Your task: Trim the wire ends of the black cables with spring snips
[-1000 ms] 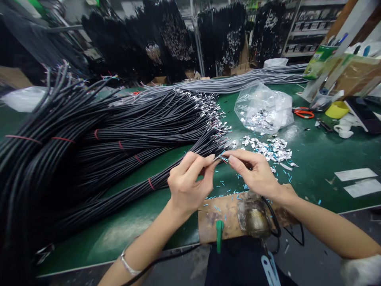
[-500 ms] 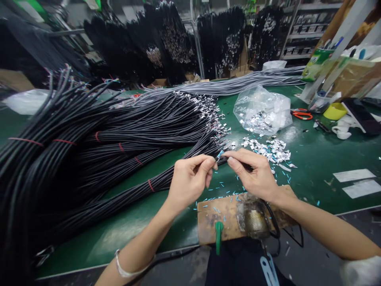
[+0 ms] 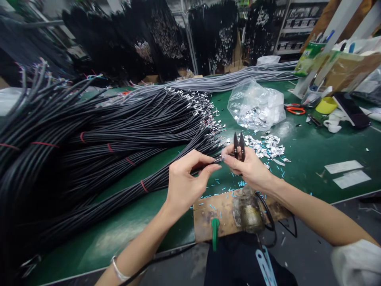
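Note:
My left hand has its thumb and forefinger closed around a thin black cable near its stripped end. At that tip, my right hand pinches the wire end with thumb and forefinger. Black thread snips are tucked in the same hand, blades pointing up and apart. Fingers hide most of the wire end. Just behind my hands lie the tips of a large bundle of black cables, many showing white and silver ends. Blue wire scraps are scattered below my right hand.
A wooden board with a metal device and green knob sits at the near edge. Silver foil scraps and a clear bag lie beyond. Orange-handled pliers, a phone and white strips are rightward.
The snips now stand upright in view from my right hand, where they were hidden before. The blue wire at the cable tip no longer shows. The whole scene has shifted slightly left.

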`<state>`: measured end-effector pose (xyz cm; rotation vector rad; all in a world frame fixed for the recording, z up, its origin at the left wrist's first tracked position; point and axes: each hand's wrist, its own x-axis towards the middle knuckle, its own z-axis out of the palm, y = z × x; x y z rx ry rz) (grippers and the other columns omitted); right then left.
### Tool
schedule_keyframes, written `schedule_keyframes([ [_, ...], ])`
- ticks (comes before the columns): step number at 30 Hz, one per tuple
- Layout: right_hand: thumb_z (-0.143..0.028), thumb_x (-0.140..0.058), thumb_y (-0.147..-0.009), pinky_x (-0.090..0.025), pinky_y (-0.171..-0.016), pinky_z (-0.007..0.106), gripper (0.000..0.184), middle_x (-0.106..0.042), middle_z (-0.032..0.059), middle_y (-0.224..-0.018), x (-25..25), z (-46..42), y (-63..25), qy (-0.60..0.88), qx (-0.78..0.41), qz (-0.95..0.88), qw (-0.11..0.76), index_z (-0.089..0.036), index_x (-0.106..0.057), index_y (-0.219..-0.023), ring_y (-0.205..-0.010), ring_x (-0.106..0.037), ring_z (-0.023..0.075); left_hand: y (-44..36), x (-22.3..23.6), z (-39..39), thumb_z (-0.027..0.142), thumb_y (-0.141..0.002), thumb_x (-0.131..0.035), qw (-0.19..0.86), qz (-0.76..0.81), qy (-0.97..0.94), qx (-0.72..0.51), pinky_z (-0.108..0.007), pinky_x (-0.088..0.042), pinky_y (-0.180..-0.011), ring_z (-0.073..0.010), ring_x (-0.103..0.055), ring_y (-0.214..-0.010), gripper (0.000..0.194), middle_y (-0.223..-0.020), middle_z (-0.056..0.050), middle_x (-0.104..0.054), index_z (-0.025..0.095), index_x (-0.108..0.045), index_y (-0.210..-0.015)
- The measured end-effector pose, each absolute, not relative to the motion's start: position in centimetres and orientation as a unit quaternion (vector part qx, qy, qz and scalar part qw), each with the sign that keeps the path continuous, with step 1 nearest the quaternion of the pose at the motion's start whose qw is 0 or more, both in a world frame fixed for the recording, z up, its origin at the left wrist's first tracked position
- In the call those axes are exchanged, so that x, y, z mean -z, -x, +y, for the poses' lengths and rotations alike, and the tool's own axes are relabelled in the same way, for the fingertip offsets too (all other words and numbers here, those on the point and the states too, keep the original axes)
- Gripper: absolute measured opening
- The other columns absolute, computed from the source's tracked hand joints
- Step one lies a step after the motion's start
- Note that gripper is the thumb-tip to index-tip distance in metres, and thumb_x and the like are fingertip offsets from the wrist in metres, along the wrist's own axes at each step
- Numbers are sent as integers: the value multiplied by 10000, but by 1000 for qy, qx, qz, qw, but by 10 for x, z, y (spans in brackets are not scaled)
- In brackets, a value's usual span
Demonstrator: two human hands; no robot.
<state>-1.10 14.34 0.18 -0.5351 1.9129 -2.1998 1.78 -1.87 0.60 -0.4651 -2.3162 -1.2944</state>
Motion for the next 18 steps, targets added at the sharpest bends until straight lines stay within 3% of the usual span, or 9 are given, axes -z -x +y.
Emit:
schedule_keyframes([
  [2,-475,-669,-738,-155,-410,233,323,-324,-90,-555,0,143,13,176,761,605,158,-185,-531,-769,-428,-216,50,-15,-6,-20,245,-783,-650,206,-844,176,462,-209,-425,-544,-102,-540,-600,89,-690,-7,-627,165,-655,-743],
  [4,-420,-637,-775,-178,-418,229,262,-334,-82,-574,0,145,14,213,750,611,136,-188,-516,-772,-443,-236,56,-13,-6,-20,265,-815,-606,171,-851,178,463,-207,-394,-534,-98,-514,-591,137,-678,-8,-613,160,-653,-741],
  [9,-137,-573,-781,-324,-572,260,88,-479,-8,-714,-9,153,13,388,545,727,-153,-177,-528,-715,-649,-418,110,-14,-12,-21,410,-877,-474,26,-848,158,505,-218,-205,-406,-68,-288,-423,404,-456,38,-370,149,-570,-583],
  [11,-110,-554,-782,-331,-588,264,98,-481,-3,-736,-11,153,12,381,511,746,-193,-177,-525,-717,-671,-430,116,-15,-14,-21,460,-874,-453,-19,-836,153,526,-226,-157,-392,-64,-228,-404,454,-435,50,-295,155,-522,-546],
  [13,-142,-552,-798,-330,-574,261,100,-456,-18,-699,-9,151,11,339,554,746,-147,-183,-505,-720,-633,-418,109,-14,-16,-22,487,-865,-457,-33,-826,151,541,-226,-155,-390,-64,-223,-401,466,-434,51,-287,158,-506,-538],
  [16,-271,-531,-839,-288,-494,250,135,-348,-65,-581,-6,148,11,297,636,712,23,-200,-474,-739,-503,-325,92,-12,-15,-22,498,-847,-487,-22,-815,149,559,-222,-163,-393,-63,-232,-404,459,-437,47,-305,154,-530,-547],
  [18,-283,-533,-834,-286,-492,251,149,-357,-63,-581,-6,148,12,312,624,715,50,-202,-471,-727,-506,-328,92,-11,-13,-22,498,-834,-511,-15,-810,143,569,-220,-160,-391,-63,-234,-404,444,-439,46,-313,150,-558,-563],
])
